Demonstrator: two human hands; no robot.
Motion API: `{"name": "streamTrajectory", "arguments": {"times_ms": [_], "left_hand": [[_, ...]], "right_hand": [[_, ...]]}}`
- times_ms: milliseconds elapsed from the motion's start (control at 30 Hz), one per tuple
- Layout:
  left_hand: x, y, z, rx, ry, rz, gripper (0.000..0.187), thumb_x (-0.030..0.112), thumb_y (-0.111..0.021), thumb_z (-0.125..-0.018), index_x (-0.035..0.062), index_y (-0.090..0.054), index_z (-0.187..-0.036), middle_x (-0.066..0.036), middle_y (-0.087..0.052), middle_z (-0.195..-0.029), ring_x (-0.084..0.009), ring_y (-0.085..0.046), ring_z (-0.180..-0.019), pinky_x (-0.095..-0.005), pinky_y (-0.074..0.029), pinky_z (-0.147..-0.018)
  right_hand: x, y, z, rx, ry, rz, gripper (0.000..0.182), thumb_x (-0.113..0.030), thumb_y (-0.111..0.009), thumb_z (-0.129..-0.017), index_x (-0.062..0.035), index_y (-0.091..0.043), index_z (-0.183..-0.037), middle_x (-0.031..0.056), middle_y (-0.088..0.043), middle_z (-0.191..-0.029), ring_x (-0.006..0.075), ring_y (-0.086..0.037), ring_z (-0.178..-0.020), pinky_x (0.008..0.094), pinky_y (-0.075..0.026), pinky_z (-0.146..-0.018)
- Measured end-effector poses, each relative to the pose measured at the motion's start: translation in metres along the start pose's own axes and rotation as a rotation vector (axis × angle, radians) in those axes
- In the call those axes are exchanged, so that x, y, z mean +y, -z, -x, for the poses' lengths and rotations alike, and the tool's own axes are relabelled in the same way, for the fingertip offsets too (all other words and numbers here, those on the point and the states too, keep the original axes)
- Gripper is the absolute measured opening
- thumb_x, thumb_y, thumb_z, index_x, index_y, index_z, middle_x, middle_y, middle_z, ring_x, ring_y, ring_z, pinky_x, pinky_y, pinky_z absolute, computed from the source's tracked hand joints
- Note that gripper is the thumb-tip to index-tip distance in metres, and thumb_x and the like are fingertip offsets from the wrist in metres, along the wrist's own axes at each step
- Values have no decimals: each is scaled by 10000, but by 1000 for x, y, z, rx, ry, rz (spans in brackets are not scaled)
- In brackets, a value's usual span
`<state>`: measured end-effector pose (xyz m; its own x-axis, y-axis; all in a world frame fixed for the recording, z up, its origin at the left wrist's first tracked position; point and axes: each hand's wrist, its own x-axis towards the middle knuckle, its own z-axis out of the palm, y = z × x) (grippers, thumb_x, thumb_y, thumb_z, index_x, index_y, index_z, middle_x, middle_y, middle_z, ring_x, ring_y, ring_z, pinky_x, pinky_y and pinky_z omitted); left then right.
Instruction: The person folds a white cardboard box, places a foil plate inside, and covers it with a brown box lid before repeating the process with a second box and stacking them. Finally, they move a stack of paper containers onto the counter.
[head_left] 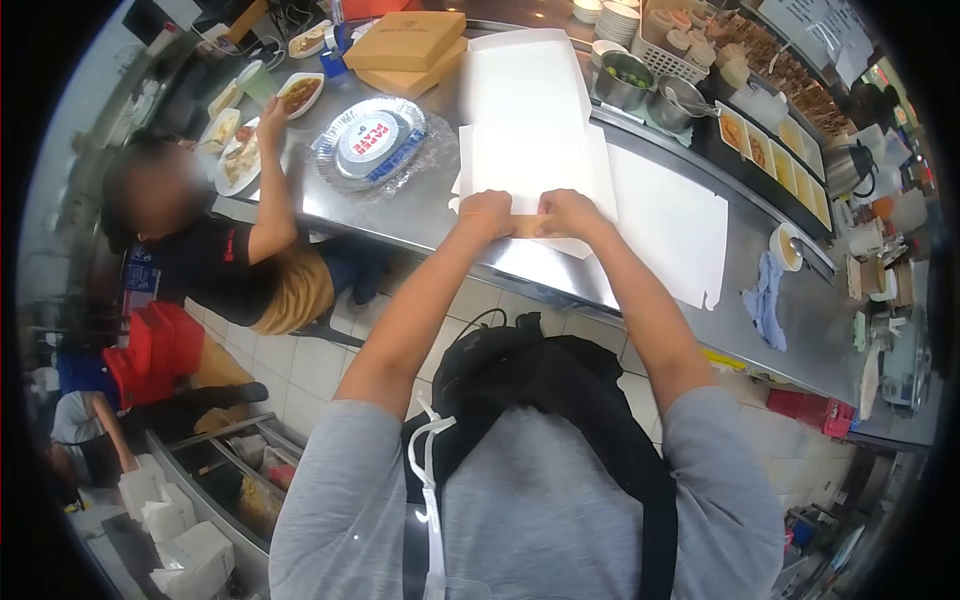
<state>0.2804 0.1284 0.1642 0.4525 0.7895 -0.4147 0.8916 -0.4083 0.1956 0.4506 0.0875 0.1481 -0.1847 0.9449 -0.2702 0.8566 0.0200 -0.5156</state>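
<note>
A cardboard box (535,165), white inside and brown outside, lies opened out on the steel counter in front of me, its lid part (525,75) stretching toward the back. My left hand (487,214) grips the left end of the box's near flap, which shows a strip of brown. On the same flap, a little to the right, my right hand (571,214) is closed with the fingers curled over the edge. Some fingertips are hidden behind the cardboard. To the right lies a flat white cardboard sheet (670,225), partly under the box.
Left of the box is a plastic-wrapped pack of paper plates (370,145); behind it are stacked brown boxes (405,45). A seated person (200,230) eats at the left. Metal pots (625,80), food trays (775,160) and a blue cloth (766,300) line the right side.
</note>
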Motion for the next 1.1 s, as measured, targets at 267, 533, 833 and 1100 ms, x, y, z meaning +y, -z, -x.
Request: {"name": "streamTrajectory", "arguments": {"times_ms": [267,533,833,1100], "left_hand": [[-73,-12,77,582,-366,346,247,141,-721,-675,39,-639,-883,-116,-604,-1010,-295,-616,-786,-363,-493,-741],[-81,-66,67,817,-266,752,100,56,-655,-730,14,-639,-820,-77,-627,-947,-273,-620,-736,-348,-492,-657],[-47,-58,55,843,-111,657,40,85,-600,-737,54,-618,-752,-117,-567,-828,-318,-574,-767,-401,-471,-689],[-41,-50,59,754,-8,701,71,85,-584,-767,24,-618,-777,-169,-590,-820,-355,-582,-779,-399,-467,-689]], "right_hand": [[-40,-9,-2,-48,226,-121,278,-153,-706,-679,-81,-639,-939,118,-650,-845,247,-610,-778,344,-472,-717],[-37,-16,-31,-246,228,-275,217,-145,-650,-747,-27,-659,-928,59,-641,-762,140,-550,-715,297,-451,-688],[-42,-17,-33,-383,119,-473,174,-140,-679,-738,0,-623,-824,16,-604,-731,83,-516,-659,228,-416,-619],[-41,-13,-30,-412,79,-569,110,-46,-662,-736,-13,-609,-826,10,-605,-741,80,-520,-658,221,-415,-620]]}}
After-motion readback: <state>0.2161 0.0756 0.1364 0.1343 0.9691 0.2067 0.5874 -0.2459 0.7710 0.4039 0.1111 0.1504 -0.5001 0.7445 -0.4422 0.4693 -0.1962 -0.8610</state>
